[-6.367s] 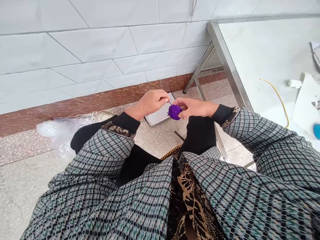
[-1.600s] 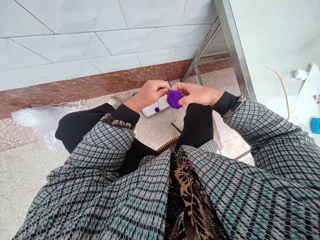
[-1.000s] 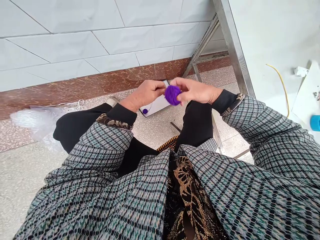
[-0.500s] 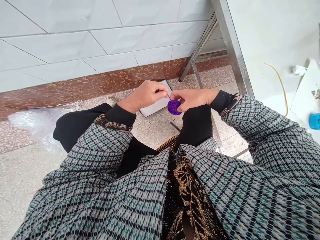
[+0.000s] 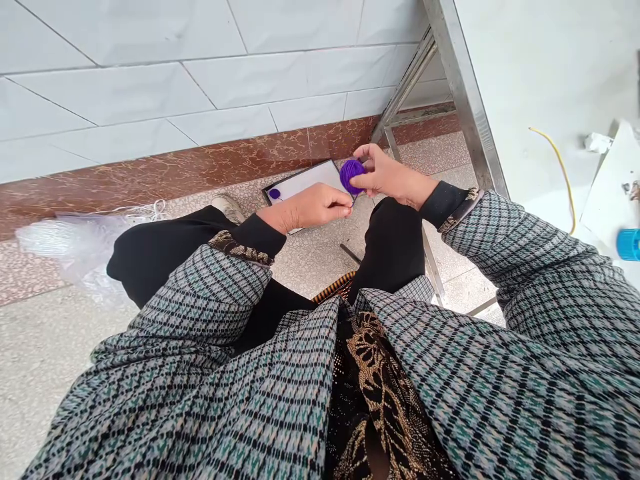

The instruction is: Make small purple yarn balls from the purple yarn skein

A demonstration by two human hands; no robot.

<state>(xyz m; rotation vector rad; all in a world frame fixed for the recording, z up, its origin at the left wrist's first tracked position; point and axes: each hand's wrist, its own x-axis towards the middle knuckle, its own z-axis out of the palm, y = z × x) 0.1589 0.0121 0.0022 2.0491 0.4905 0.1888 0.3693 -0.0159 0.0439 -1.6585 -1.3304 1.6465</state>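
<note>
My right hand [image 5: 387, 177] holds a small ball of purple yarn [image 5: 351, 175] at its fingertips, raised above my right knee. Just below and left of the ball, my left hand [image 5: 313, 208] has its fingers pinched together on the thin purple yarn strand that runs from it; the strand itself is barely visible. Under my hands, a white tray [image 5: 305, 185] lies on the floor with a small purple piece [image 5: 275, 194] at its left corner.
A metal-framed table [image 5: 465, 100] stands to the right, with a yellow cord [image 5: 563, 173], white paper [image 5: 607, 193] and a blue cap [image 5: 629, 244] on it. A clear plastic bag [image 5: 75, 243] lies on the floor at left, by the tiled wall. My black-trousered legs stretch forward.
My right hand has lifted the yarn ball up and away, while my left hand has dropped lower and nearer, drawing the strand. The tray and purple piece show more.
</note>
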